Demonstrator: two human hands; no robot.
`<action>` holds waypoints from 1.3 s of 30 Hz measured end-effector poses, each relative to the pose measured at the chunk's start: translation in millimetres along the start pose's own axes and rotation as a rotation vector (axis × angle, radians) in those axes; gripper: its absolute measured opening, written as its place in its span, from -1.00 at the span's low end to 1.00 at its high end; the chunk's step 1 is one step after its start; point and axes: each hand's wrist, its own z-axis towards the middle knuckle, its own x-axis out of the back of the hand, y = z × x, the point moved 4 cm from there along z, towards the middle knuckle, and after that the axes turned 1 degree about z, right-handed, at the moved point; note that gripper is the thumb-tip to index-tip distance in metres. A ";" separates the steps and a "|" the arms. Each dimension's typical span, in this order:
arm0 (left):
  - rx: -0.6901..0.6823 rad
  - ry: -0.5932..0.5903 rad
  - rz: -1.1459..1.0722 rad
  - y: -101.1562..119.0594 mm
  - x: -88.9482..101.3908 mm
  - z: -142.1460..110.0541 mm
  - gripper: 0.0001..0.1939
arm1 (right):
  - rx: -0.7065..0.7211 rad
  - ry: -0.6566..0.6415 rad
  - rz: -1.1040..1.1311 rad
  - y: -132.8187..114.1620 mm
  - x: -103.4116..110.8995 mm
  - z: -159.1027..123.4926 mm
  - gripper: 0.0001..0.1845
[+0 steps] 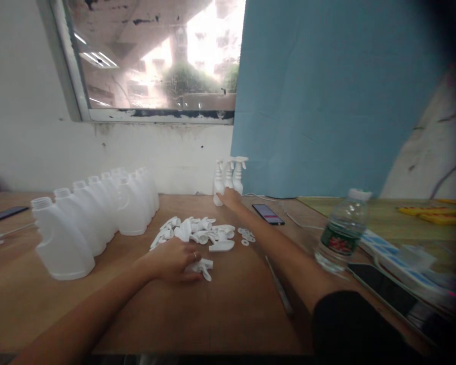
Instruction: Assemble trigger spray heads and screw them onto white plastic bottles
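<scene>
Person's left hand [175,261]: lowered to the worktop [231,314], thumb and fingers closed about one white plastic trigger head [206,264], its nozzle and lever projecting on the right side. Person's right hand [231,197]: reached farther forward, fingertips at the leftmost of three slim white spray bottles [219,175], upright in a close group near the wall, trigger tops fitted; whether the fingers are clenched on it or merely touching, cannot tell. Just beyond the left hand: one loose heap of white plastic sprayer parts [222,233], lying on their sides, some overlapping. Right of the heap, beside the right forearm: several small flat white rings [247,234]. Left of the left hand, well apart: translucent white wide-bodied bottles [66,243], open-necked, standing in close rows. Right of the right forearm: one lit smartphone [268,214], flat, face up. Nearer, below the same forearm: one thin pointed tool [279,286], lying aslant. Farther right: one clear water bottle with a green and red label [340,238], upright; beside it, a white and blue power strip [395,258] and a dark-screened phone [383,289]. Behind: a pale wall [175,157], a window [155,61] and a blue sheet [327,91].
</scene>
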 end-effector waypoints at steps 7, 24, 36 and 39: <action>-0.054 0.144 -0.138 36.3 -16.6 18.3 -0.61 | 0.174 -0.236 0.031 56.9 6.2 -69.9 -0.67; -0.022 0.190 -0.306 45.5 -32.4 26.6 -0.61 | 0.448 -0.175 0.184 99.0 -6.9 -143.8 -0.68; 0.221 0.131 -0.537 27.3 -41.0 25.5 -0.50 | 0.647 0.139 0.521 40.8 44.3 -187.8 -0.82; 0.244 0.125 -0.587 27.2 -40.1 26.9 -0.53 | 0.834 0.045 0.606 16.8 49.2 -211.4 -0.87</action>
